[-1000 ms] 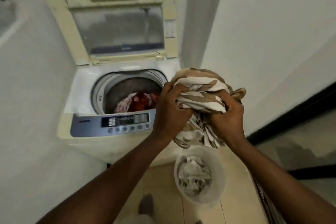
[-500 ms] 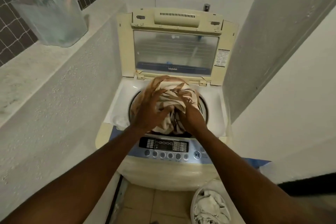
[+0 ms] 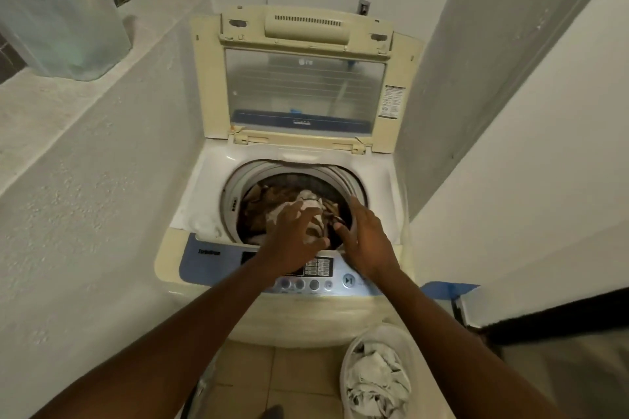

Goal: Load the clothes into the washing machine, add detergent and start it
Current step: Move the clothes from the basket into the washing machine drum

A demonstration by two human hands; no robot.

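A top-loading washing machine (image 3: pixel 204 211) stands ahead with its lid (image 3: pixel 306 92) raised against the wall. Brown-and-white striped cloth (image 3: pixel 269 201) lies in the drum. My left hand (image 3: pixel 292 235) hovers over the drum's front edge with fingers spread, holding nothing. My right hand (image 3: pixel 364 235) is beside it over the drum's right rim, fingers apart and also holding nothing. The blue control panel (image 3: pixel 211 258) with its buttons sits just under my wrists. A white laundry basket (image 3: pixel 413 350) on the floor at the lower right holds pale crumpled clothes (image 3: pixel 377 378).
A clear plastic container (image 3: pixel 64 27) with a pink handle sticking out sits on the ledge at the upper left. White walls close in on both sides of the machine. Tiled floor (image 3: pixel 292 381) shows below it.
I carried the striped bundle from above the basket to the drum, pressed it in, and both hands have let go of it. The cloth now lies inside the drum.
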